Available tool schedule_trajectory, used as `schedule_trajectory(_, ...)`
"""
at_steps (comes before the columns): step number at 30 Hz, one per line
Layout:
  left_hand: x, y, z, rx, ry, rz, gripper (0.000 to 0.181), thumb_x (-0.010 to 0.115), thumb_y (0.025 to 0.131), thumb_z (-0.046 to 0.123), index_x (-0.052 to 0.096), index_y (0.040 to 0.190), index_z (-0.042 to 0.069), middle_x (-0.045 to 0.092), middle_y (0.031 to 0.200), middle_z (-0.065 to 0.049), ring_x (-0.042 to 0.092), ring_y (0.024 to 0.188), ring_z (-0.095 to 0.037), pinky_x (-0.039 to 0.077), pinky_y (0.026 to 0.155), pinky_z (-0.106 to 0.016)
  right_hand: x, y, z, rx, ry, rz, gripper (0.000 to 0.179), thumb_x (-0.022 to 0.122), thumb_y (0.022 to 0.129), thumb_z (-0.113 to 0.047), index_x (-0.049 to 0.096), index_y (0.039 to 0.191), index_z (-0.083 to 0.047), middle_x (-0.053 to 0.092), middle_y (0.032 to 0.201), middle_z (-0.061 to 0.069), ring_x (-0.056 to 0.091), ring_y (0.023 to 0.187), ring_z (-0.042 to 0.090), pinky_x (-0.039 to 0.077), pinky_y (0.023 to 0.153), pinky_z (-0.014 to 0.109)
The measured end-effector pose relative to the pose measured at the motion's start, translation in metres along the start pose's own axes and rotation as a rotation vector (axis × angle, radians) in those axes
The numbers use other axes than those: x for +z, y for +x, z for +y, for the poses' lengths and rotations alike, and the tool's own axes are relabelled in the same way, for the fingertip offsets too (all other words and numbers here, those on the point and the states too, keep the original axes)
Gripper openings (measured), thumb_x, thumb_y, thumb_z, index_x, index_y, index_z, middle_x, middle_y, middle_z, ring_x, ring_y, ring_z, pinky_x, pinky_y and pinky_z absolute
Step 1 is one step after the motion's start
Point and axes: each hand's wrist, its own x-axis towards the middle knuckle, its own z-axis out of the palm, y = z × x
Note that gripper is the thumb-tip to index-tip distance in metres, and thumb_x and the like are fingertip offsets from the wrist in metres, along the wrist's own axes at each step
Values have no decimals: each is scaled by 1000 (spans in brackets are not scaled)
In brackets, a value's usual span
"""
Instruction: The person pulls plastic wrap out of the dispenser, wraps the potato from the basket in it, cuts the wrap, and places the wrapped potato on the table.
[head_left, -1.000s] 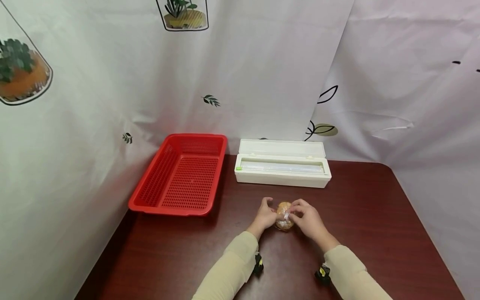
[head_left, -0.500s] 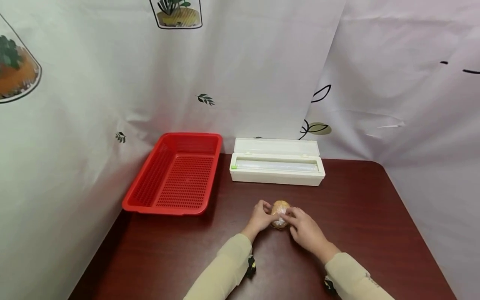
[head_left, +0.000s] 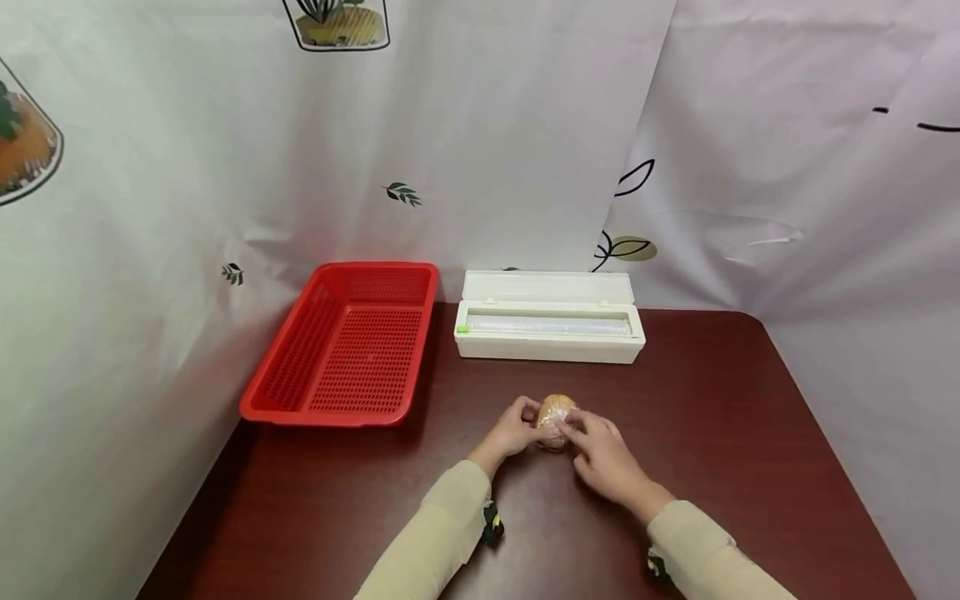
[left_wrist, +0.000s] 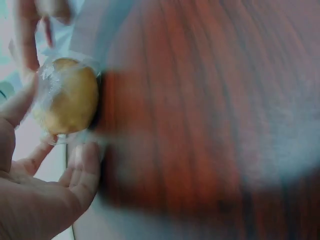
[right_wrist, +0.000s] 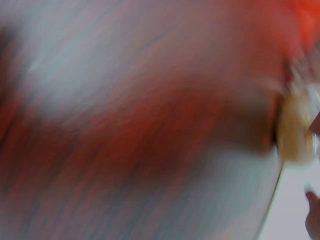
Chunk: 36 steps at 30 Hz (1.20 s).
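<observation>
A round, yellow-brown item (head_left: 556, 406) wrapped in clear film is on the dark red table, between both hands. My left hand (head_left: 513, 431) holds it from the left, thumb on the near side and fingers at the far side. In the left wrist view, the wrapped item (left_wrist: 75, 97) shows crinkled film over one side, with the left hand (left_wrist: 45, 185) around its edge. From the right, my right hand (head_left: 602, 454) presses fingertips onto the film. A blurred right wrist view shows its thumb (right_wrist: 313, 216) apart from the item.
A red perforated plastic basket (head_left: 420, 367) stands at the back left of the table. To its right is a long white cling film dispenser (head_left: 547, 347), lid raised, a roll inside. A patterned white cloth (head_left: 487, 150) hangs behind the table.
The right fingers have gone from pinching a bit of film to pressing it against the item. The left fingers have curled in closer around it. The head view has shifted slightly right.
</observation>
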Motion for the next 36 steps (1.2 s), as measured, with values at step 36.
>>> schedule_trajectory(36,-7,26,-7,-93,-152,185,61,69,78,9,28,122,6,55,101,-18,55,72,-24,48,63,-37,13,49,18,963,737,-16,48,64,87,-32,53,121,0,56,103,16,54,83,24,44,65,31)
